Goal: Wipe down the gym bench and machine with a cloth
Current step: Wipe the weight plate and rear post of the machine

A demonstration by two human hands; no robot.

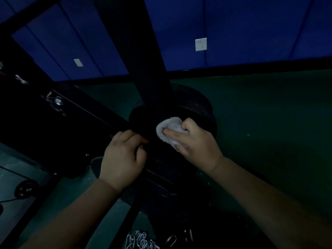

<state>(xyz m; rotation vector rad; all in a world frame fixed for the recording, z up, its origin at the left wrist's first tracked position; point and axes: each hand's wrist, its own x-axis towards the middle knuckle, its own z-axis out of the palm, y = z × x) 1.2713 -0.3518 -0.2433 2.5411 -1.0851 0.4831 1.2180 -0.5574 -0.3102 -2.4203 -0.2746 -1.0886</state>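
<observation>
The scene is dimly lit and underexposed. The black machine frame [154, 72] is lost in shadow, with little detail resolved. The white cloth [168, 131] is rendered brightest. Straight lines are bowed towards the edges by wide-angle distortion.

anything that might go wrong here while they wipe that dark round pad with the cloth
The scene is very dim, so missed patches on the black round pad are likely. The left hand grips the dark frame close to the cloth held in the right hand, so the hands may bump. A loose chain lies on the floor below.
</observation>
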